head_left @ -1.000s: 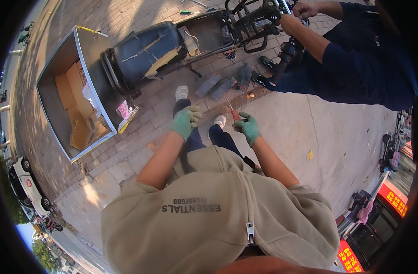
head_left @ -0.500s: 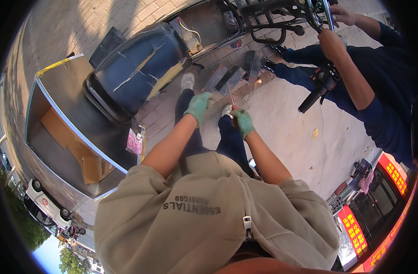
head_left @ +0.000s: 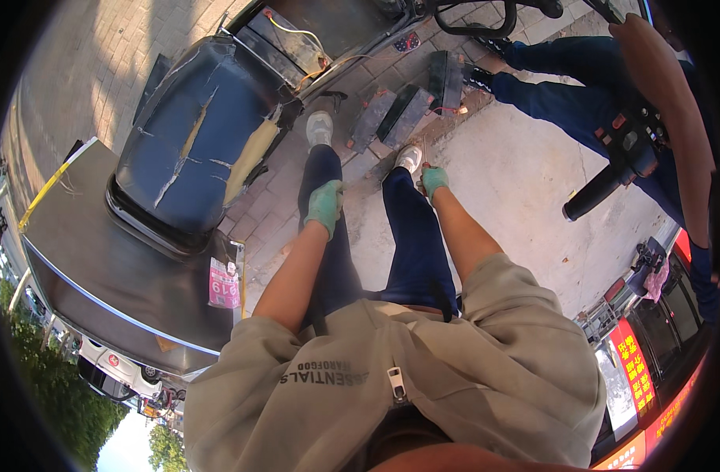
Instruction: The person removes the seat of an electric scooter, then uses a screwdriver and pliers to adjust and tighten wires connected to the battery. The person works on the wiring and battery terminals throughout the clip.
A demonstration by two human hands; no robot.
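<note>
My right hand (head_left: pixel 433 181), in a green glove, is closed around a screwdriver (head_left: pixel 425 154), its thin shaft pointing away from me above the pale ground. In a matching glove, my left hand (head_left: pixel 325 206) is over my left leg near the knee. Its fingers look curled, and whatever may be inside them is hidden. Beyond my shoes lie several dark block-shaped batteries; a black-topped battery (head_left: pixel 407 116) sits between a grey one (head_left: pixel 372 119) and a dark one (head_left: pixel 446 82) near the other person's foot.
To my left stands a vehicle with a torn black seat (head_left: pixel 198 145), a dark cargo box (head_left: pixel 92 236) and an open compartment (head_left: pixel 285 49) with loose wires. At right, another person's arm (head_left: pixel 670 102) is above a black handlebar grip (head_left: pixel 592 191). A dark vehicle (head_left: pixel 670 330) is at far right.
My left hand has drawn back from near the batteries to my leg. The right hand has also come slightly away, still gripping the screwdriver. The view has shifted, bringing the seat closer.
</note>
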